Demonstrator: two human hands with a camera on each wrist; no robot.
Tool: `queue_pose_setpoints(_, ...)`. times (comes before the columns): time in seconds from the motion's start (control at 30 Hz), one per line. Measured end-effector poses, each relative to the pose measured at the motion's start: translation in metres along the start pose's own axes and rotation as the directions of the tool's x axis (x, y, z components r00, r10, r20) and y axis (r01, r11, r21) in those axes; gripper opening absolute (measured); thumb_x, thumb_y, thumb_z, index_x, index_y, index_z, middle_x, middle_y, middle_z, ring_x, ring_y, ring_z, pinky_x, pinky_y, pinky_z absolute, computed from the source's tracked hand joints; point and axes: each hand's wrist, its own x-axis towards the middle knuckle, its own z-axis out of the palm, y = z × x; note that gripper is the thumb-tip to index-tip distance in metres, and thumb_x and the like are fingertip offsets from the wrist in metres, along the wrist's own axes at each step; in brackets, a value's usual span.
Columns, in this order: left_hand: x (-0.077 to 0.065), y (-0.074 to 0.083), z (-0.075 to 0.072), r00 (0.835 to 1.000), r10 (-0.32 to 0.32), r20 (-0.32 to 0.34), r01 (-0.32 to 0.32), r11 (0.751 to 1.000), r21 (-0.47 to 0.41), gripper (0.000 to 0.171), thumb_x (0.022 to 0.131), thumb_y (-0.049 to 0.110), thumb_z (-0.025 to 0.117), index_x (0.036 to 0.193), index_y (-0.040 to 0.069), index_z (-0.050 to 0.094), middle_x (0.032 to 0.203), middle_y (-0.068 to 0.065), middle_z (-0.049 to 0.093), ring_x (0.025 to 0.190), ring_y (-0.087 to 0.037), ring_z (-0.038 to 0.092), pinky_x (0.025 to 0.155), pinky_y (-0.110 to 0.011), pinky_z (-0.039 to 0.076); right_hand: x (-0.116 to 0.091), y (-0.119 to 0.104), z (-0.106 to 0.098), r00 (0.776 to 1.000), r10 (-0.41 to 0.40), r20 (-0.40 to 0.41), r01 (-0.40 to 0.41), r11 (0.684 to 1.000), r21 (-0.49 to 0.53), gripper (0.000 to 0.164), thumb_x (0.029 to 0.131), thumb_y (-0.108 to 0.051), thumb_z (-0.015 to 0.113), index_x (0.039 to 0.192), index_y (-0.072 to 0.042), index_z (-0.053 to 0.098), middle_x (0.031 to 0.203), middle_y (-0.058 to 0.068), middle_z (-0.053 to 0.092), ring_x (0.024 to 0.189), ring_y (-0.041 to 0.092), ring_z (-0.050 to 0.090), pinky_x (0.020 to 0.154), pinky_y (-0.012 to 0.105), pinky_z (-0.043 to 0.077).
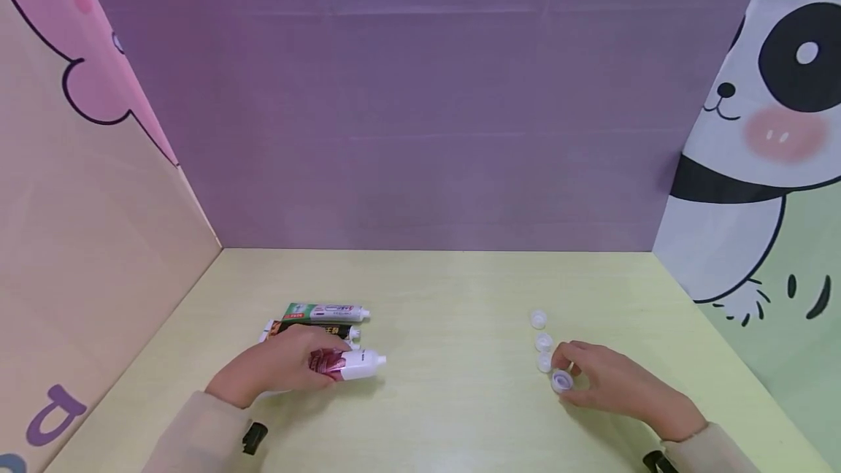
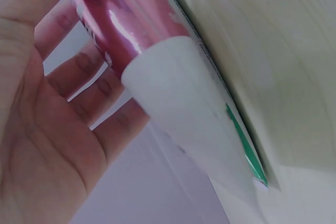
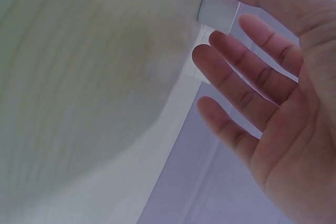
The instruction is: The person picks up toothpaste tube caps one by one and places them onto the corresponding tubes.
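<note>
In the head view my left hand [image 1: 289,363] grips a maroon-and-white toothpaste tube [image 1: 360,364], its bare white nozzle pointing right. The left wrist view shows the shiny red part of the tube [image 2: 131,19] between thumb and fingers, over a flatter tube with a green patch [image 2: 248,148]. Beside and behind that hand lie a green-and-white tube [image 1: 322,312] and a black tube [image 1: 338,330]. On the right, my right hand [image 1: 611,382] pinches a round white cap [image 1: 562,381] between thumb and fingers, its hollow side up. The right wrist view shows this cap [image 3: 219,6] side-on.
Three more white caps stand in a row beyond the right hand, a far cap [image 1: 539,320], a middle cap [image 1: 543,342] and a near cap [image 1: 544,362]. A purple wall [image 1: 420,108] closes the pale table [image 1: 447,327] at the back, with printed panels at both sides.
</note>
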Motion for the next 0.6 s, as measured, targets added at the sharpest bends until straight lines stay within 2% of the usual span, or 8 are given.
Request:
queue_pose_setpoints(0.17, 0.003, 0.001, 0.001, 1.000, 0.006, -0.013, -0.006, 1.000, -0.008, 0.034, 0.078, 0.015, 0.083, 0.112, 0.018, 0.075, 0.096, 0.013, 0.064, 0.082, -0.004, 0.054, 0.072, -0.025, 0.050, 0.001, 0.001, 0.001, 1.000, -0.017, 0.014, 0.017, 1.000, -0.002, 0.026, 0.082, -0.017, 0.080, 0.098, -0.024, 0.061, 0.096, -0.017, 0.060, 0.086, 0.004, 0.061, 0.075, 0.031, 0.052)
queue_pose_setpoints(0.37, 0.008, 0.003, 0.003, 0.997, 0.055, -0.059, -0.055, 0.998, 0.000, 0.032, 0.078, 0.013, 0.081, 0.109, 0.018, 0.075, 0.096, 0.013, 0.065, 0.084, -0.004, 0.056, 0.073, -0.025, 0.050, 0.002, 0.000, 0.002, 0.999, -0.005, 0.035, 0.005, 1.000, -0.014, 0.023, 0.084, -0.014, 0.079, 0.099, -0.024, 0.064, 0.098, -0.017, 0.061, 0.085, 0.003, 0.060, 0.075, 0.030, 0.052)
queue_pose_setpoints(0.5, 0.014, 0.006, 0.003, 0.996, 0.068, -0.055, -0.068, 0.998, -0.005, 0.029, 0.079, 0.012, 0.080, 0.105, 0.022, 0.074, 0.090, 0.016, 0.060, 0.080, -0.003, 0.053, 0.070, -0.023, 0.047, 0.004, -0.002, 0.001, 1.000, 0.002, 0.030, -0.001, 1.000, -0.029, 0.024, 0.083, -0.014, 0.079, 0.101, -0.022, 0.067, 0.099, -0.017, 0.061, 0.085, 0.003, 0.060, 0.075, 0.030, 0.052)
queue_pose_setpoints(0.6, 0.019, 0.007, 0.004, 0.997, 0.071, -0.043, -0.071, 0.997, -0.003, 0.028, 0.079, 0.012, 0.079, 0.104, 0.023, 0.074, 0.091, 0.019, 0.061, 0.082, -0.003, 0.054, 0.073, -0.025, 0.048, 0.005, -0.004, 0.000, 1.000, -0.018, 0.009, 0.018, 1.000, -0.021, 0.024, 0.083, -0.013, 0.079, 0.102, -0.021, 0.067, 0.100, -0.015, 0.062, 0.085, 0.003, 0.060, 0.074, 0.029, 0.052)
